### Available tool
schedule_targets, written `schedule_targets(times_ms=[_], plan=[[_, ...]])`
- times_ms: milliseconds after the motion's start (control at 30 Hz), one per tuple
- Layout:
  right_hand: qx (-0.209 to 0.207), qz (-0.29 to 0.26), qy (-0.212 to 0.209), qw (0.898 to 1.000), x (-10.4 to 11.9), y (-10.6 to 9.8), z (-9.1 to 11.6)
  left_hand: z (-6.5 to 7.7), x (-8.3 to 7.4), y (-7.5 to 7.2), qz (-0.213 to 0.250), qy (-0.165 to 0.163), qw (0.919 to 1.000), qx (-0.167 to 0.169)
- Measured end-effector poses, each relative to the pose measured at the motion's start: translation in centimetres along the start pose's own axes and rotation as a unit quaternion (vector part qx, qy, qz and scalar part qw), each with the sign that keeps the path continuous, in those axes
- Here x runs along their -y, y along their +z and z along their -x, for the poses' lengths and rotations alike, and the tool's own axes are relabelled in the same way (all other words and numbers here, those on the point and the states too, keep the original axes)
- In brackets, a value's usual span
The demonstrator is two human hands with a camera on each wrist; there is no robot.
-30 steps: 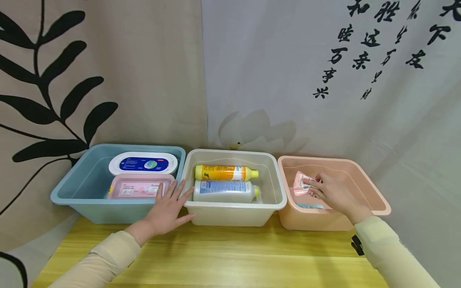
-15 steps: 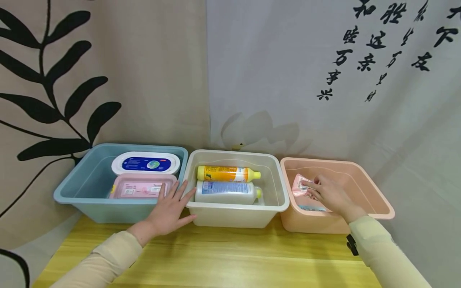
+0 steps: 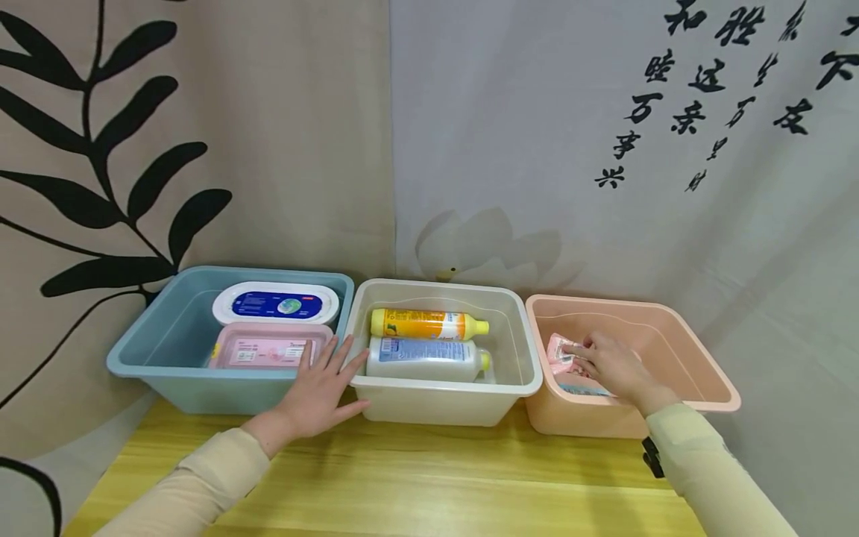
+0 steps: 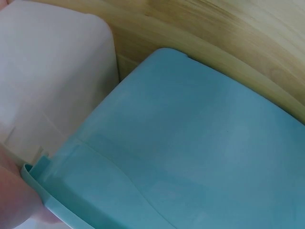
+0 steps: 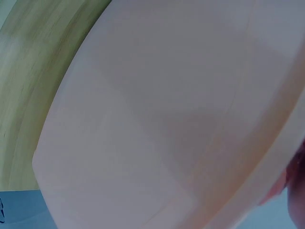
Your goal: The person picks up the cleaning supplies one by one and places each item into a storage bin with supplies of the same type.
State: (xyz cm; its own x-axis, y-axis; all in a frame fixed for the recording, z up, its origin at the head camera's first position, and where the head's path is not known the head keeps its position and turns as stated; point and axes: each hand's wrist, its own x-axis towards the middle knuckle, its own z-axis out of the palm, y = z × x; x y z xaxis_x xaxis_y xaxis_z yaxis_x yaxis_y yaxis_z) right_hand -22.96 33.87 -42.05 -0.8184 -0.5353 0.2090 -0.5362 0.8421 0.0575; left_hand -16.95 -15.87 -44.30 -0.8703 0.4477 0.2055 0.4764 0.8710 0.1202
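My right hand reaches over the front rim of the peach bin and pinches a small pink packet between thumb and fingers, low inside it. A flat light-blue packet lies beneath, partly hidden by the front wall. My left hand, fingers spread and straight, rests where the rims of the blue bin and the cream bin meet. In the left wrist view, part of that hand shows at the blue bin's rim. The peach bin's outer wall fills most of the right wrist view.
Inside the blue bin sit a white oval tub with a blue label and a pink lidded box. The cream bin holds a yellow bottle and a white bottle, both lying down. Wooden table in front; curtain behind.
My right hand has lowered slightly with the pink packet inside the peach bin. The left hand keeps its place on the rims. The whole head view has shifted a little.
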Motion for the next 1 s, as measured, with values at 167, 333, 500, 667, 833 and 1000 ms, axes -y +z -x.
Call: schedule_targets(times_ms=[167, 333, 500, 667, 833, 1000], plan=[[0.021, -0.015, 0.015, 1.000, 0.2, 0.2, -0.1, 0.0, 0.1, 0.1, -0.001, 0.000, 1.0000, 0.000], [0.041, -0.016, 0.024, 0.999, 0.4, 0.1, -0.4, 0.1, 0.2, 0.3, 0.002, 0.000, 1.0000, -0.004], [0.041, -0.010, 0.016, 0.999, 0.5, 0.1, -0.8, 0.0, 0.2, 0.4, 0.003, 0.001, 1.0000, -0.010], [0.043, -0.004, 0.009, 0.999, 0.7, 0.1, -1.1, 0.0, 0.1, 0.3, 0.006, -0.005, 1.0000, -0.001], [0.065, 0.000, 0.013, 0.998, 0.7, 0.6, -1.1, -0.1, 0.0, 0.1, 0.003, -0.006, 1.0000, 0.006], [0.089, -0.004, 0.030, 0.996, 0.5, 1.1, -0.9, 0.0, 0.1, 0.2, -0.007, -0.005, 0.9999, 0.008]])
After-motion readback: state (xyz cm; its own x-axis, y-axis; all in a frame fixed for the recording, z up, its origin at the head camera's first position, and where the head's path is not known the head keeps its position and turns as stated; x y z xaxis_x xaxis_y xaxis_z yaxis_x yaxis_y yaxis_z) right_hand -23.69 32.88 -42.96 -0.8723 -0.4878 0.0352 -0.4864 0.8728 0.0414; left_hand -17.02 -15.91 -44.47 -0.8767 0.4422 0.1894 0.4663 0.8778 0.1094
